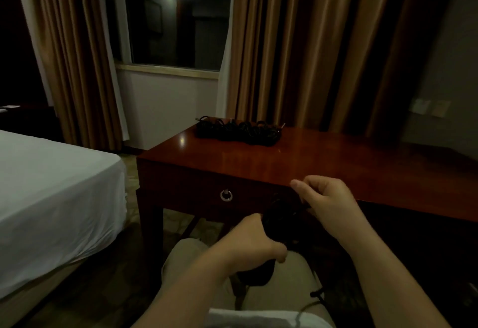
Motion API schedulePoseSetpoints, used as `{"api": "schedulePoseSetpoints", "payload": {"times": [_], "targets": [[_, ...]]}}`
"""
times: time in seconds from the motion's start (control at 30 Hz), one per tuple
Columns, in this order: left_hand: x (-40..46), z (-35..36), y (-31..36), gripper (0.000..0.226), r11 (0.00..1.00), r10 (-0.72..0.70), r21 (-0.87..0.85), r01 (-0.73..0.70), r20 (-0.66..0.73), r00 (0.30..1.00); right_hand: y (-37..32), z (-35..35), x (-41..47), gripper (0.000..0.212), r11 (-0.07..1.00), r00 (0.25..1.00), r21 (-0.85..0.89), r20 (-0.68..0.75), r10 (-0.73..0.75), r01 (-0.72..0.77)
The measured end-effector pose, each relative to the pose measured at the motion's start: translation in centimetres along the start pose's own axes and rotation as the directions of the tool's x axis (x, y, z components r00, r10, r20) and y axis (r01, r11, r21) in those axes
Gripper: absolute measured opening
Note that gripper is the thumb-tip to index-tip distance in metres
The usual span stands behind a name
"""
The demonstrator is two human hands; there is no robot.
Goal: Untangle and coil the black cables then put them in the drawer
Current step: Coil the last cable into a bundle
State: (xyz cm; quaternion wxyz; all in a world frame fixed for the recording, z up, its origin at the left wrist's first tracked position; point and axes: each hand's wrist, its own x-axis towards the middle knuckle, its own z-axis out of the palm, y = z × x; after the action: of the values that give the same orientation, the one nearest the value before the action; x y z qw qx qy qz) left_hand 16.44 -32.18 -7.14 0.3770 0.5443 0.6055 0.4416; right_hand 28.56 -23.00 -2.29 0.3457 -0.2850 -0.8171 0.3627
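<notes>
We grip a black cable bundle (278, 220) in our left hand (254, 246), fingers curled round it; our right hand (327, 202) pinches a strand of it just above; beyond both hands, coiled cables (238, 131) lie on the desk (336, 162); the drawer (207, 193) sits closed ahead of our left hand.

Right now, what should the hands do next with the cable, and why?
Probably wind one more loop. The left hand grips a dark bundle of cable, the right hand pinches a strand above it, and a loose tail hangs over the lap. The drawer looks closed, so finishing the coil likely comes first.
</notes>
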Motion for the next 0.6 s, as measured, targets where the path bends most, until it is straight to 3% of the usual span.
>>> {"api": "schedulePoseSetpoints", "payload": {"times": [0.1, 0.2, 0.33, 0.37, 0.47, 0.53, 0.6], "targets": [[-0.1, 1.0, 0.3, 0.023, 0.941, 0.017, -0.338, -0.026, -0.028, 0.999, 2.7, 1.4, 0.7, 0.031, 0.978, 0.982, -0.208, -0.184, -0.050, 0.011], [0.1, 1.4, -0.1, 0.031, 0.849, -0.064, -0.527, -0.017, -0.136, 0.989, 3.4, 2.3, 0.3, 0.021, 0.955, 0.991, -0.297, -0.124, -0.055, 0.015], [0.0, 1.4, 0.6, 0.030, 0.906, -0.001, -0.412, -0.092, -0.219, 0.976, 1.1, 1.7, -0.8, 0.040, 0.979, 0.980, 0.042, 0.015, -0.198, 0.198], [-0.1, 1.6, 0.8, 0.035, 0.923, 0.002, -0.375, -0.085, -0.215, 0.977, 0.5, 1.6, -0.9, 0.049, 0.975, 0.969, 0.022, 0.110, -0.220, 0.219], [0.1, 2.3, 0.6, 0.030, 0.955, -0.009, -0.294, -0.039, -0.163, 0.987, -0.1, 1.5, -0.7, 0.068, 0.870, 0.906, -0.320, 0.326, -0.271, 0.375], [0.3, 2.5, 0.0, 0.019, 0.956, -0.039, -0.292, 0.007, -0.104, 0.994, 0.2, 1.3, -0.4, 0.070, 0.844, 0.895, -0.342, 0.328, -0.304, 0.412], [0.4, 2.5, -0.7, 0.028, 0.946, -0.103, -0.311, 0.089, -0.026, 0.994, 0.8, 1.4, -0.3, 0.065, 0.874, 0.901, -0.267, 0.274, -0.336, 0.406]]}}
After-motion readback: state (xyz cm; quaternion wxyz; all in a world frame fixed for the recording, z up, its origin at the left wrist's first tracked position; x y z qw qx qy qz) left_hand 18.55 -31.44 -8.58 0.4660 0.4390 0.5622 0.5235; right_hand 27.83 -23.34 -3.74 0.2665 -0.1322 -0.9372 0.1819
